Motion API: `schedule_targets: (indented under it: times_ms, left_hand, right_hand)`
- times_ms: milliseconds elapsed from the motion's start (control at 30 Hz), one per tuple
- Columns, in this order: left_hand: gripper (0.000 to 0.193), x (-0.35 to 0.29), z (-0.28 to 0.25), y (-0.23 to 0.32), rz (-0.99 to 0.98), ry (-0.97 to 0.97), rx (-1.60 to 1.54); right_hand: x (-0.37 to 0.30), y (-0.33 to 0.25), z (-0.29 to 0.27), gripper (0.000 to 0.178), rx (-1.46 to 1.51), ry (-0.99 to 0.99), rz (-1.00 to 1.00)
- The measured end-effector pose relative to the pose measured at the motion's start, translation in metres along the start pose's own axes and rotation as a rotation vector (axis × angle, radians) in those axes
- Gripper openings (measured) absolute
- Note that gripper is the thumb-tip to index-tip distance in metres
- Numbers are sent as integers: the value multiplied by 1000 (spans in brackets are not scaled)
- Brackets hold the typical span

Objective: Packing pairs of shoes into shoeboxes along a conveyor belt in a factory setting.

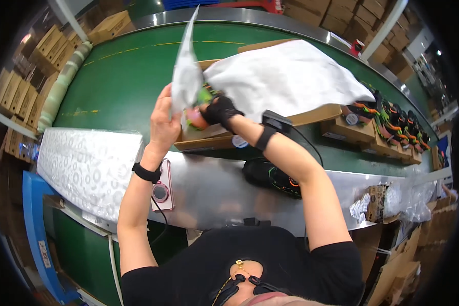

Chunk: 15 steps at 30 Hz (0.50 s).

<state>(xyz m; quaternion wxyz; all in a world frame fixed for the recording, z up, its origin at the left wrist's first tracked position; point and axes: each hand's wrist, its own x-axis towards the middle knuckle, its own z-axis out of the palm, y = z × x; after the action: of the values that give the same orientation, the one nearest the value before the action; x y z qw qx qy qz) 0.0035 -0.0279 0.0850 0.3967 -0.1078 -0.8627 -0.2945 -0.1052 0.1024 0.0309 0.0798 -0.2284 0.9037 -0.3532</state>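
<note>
Inside the open box [204, 145], the blurred green-and-pink shoe [205, 96] lies just left of the gloved right hand [220, 110], the nearer one, its hold unclear; the left hand [164, 121] pinches white paper [185, 76] beside it.

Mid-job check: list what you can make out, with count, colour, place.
Work surface: one, green, centre
Counter: one, silver, nearest the body
Open box: one, brown, on work surface
Shoe: at least one, green and pink, blurred, in open box
Draped paper: uncounted, white, over open box
Raised sheet: one, white, above box's left end
Dark shoe: one, mostly black, on counter
Phone: one, pink-edged, on counter
Patterned sheets: uncounted, whitish, left
Shoe row: several, black and orange, right
Cartons: many, brown, background
Plastic: uncounted, clear, right
Left hand: one, bare, at raised sheet
Right hand: one, black-gloved, at shoe
</note>
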Motion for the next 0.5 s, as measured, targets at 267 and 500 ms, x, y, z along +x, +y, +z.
schedule_targets:
  times_ms: [267,500]
  left_hand:
    - [51,48,34,-32,-511,-953,-308]
    - [66,7,108,-57,-46,-1071,664]
  right_hand:
    - [-105,4,-86,17,100,-322,-430]
    - [-198,51,-157,76,-375,-618,-356]
